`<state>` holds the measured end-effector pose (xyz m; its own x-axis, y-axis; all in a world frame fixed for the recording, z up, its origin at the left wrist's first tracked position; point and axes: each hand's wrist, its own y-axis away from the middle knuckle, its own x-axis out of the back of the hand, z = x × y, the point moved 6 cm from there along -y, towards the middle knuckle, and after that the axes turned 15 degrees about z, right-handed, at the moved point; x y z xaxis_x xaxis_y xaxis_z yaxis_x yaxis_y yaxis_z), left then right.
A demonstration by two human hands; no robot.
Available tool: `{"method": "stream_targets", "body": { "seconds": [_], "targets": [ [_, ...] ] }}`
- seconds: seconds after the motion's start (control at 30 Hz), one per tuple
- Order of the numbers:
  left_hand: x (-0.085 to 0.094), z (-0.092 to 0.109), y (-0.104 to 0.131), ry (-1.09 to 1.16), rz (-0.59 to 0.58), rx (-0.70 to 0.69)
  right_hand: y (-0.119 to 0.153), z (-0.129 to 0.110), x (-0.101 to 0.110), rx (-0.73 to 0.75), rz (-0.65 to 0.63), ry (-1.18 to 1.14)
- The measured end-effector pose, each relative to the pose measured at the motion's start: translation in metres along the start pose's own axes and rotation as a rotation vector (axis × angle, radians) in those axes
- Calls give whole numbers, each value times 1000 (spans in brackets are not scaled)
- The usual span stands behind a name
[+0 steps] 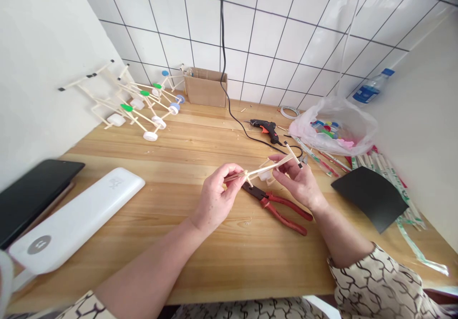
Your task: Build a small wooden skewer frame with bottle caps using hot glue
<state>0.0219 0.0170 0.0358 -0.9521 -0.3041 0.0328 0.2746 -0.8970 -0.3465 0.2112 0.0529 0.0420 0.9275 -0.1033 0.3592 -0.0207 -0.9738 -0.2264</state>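
Above the middle of the wooden table, both hands hold a small frame of pale wooden sticks (263, 168). My left hand (219, 196) pinches its left end between thumb and fingers. My right hand (295, 179) is closed on its right side, near a crosspiece with black tips. A white piece shows below the sticks, partly behind my right fingers. Under the frame lie red-handled pliers (282, 207), their dark jaws close to my left fingertips.
A black glue gun (266, 129), its cable, a cardboard box (205, 87) and several stick models with caps (138, 101) stand behind. A white power bank (77, 218) and black phone (34, 190) lie left; a plastic bag (332, 123) and black sheet (370, 196) lie right.
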Motion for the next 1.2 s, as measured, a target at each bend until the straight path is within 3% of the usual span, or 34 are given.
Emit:
{"method": "stream_targets", "body": {
  "seconds": [1.2],
  "targets": [
    [1, -4, 2, -22, 14, 25, -1, 0, 1, 5, 10, -13]
  ]
}}
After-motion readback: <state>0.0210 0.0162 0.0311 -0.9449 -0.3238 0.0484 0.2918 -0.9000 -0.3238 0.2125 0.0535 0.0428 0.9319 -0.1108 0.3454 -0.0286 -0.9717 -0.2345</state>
